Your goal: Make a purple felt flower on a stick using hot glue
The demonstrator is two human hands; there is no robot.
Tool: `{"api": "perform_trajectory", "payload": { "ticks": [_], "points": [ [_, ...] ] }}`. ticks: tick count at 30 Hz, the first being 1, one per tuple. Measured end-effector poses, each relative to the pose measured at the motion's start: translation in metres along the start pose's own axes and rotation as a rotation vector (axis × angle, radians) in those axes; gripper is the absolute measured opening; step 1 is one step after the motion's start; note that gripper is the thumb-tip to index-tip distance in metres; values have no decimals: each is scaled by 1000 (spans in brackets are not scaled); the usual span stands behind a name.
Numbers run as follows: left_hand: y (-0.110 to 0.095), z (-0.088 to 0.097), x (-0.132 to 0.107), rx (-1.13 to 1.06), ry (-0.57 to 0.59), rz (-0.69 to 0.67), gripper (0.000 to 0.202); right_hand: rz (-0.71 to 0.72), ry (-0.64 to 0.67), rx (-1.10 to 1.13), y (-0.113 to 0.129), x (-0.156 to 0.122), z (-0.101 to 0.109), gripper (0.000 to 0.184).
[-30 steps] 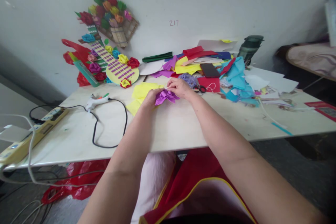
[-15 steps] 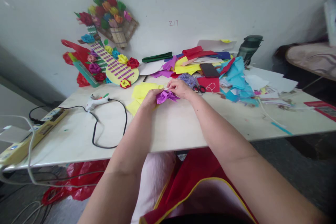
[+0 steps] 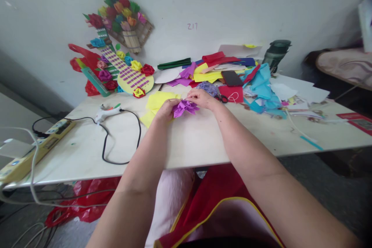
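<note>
A purple paper flower with ruffled petals is held between my two hands, just above the white table. My left hand is closed on its left side. At its upper right, the fingers of my right hand pinch the flower's edge; the exact spot they grip is hard to make out. Yellow paper lies flat beneath and behind my left hand. Beyond my right hand are a tangle of pale purple string and scissors with dark handles.
A white glue gun with a looping black cord lies left, near a power strip. A flower-decorated paper guitar leans at the back. Coloured paper, a phone, blue crepe paper and a dark bottle fill the back right.
The fingers of my right hand have shifted slightly at the flower's top edge. The purple petals look a little more spread and turned. My left hand stays nearly in place.
</note>
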State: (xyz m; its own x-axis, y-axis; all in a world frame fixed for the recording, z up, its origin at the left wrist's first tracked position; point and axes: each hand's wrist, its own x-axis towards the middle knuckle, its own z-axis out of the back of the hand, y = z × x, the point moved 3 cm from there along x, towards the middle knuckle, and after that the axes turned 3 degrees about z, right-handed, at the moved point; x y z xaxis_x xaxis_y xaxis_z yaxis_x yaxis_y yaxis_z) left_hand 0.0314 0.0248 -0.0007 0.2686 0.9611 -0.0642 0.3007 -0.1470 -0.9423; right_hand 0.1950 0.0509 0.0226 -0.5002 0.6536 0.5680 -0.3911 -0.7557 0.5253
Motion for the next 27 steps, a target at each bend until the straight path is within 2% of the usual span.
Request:
{"api": "perform_trajectory", "payload": {
  "ticks": [8,15,20,27],
  "points": [
    [1,0,-2,-14,16,16,16,9,111,-45,1,0,0,20],
    [3,2,3,-18,-13,45,14,-29,32,-93,4,1,1,16],
    [4,3,6,-37,-66,83,12,-52,-27,-61,4,1,0,14],
    [4,3,7,-46,-85,102,10,-47,-62,-11,3,2,-1,14]
  ]
}}
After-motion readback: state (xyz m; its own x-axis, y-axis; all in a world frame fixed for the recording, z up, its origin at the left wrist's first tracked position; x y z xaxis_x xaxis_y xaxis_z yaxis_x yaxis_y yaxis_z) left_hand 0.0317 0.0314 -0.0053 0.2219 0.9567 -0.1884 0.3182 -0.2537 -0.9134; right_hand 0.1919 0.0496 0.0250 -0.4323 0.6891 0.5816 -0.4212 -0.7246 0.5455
